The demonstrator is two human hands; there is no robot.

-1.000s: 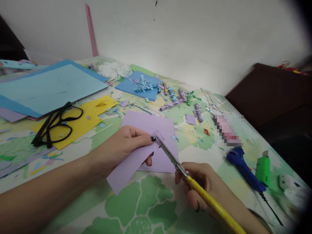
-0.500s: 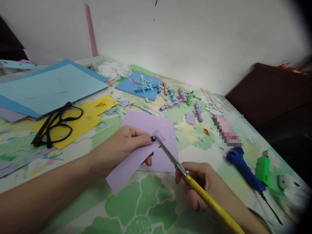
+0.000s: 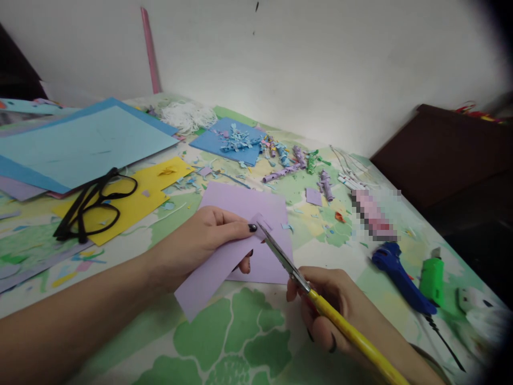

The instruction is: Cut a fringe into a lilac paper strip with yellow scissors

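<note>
My left hand (image 3: 216, 232) pinches a lavender paper strip (image 3: 208, 286) near its far end, where narrow cut tabs show. The strip slants down toward me. In my right hand (image 3: 331, 307) is a pair of scissors (image 3: 286, 263) with yellow handles, its metal blades pointing up and left. The blade tips lie at the strip's cut end, close beside my left thumb. Under both hands lies a larger lavender paper sheet (image 3: 272, 264) flat on the table. Whether paper sits between the blades is hard to make out.
Black glasses (image 3: 96, 206) rest on yellow paper (image 3: 136, 200) at left, beside stacked blue sheets (image 3: 92, 139). Curled paper rolls (image 3: 326, 184) and scraps lie behind. At right are a blue glue gun (image 3: 403, 278) and a green cutter (image 3: 433, 280).
The scissors' handles and my right-hand fingers have shifted slightly. My left hand and the strip stay almost where they were.
</note>
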